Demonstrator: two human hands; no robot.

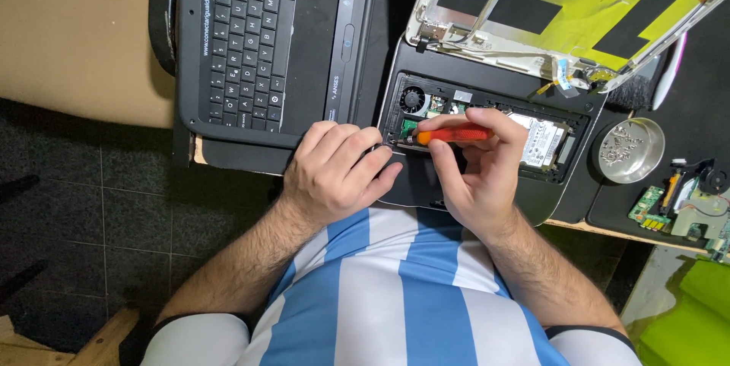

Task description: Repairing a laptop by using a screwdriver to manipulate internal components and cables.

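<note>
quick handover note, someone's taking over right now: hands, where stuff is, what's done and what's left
Right hand: holds the orange-handled screwdriver, tip down at the left end of the open bay.
Left hand: fingers curled, resting on the laptop base beside the tip, steadying it.
Things: opened laptop base with fan and hard drive exposed; metal bowl of screws to the right; loose circuit boards beyond it; detached screen lid behind; keyboard section at left.
Done: bottom cover off, screws collected.
Left: the screw under the tip; drive and fan are in place.

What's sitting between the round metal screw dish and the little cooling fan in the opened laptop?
In the head view, the silver hard drive lies between the metal dish and the fan, partly covered by the right hand holding the orange screwdriver.
</note>
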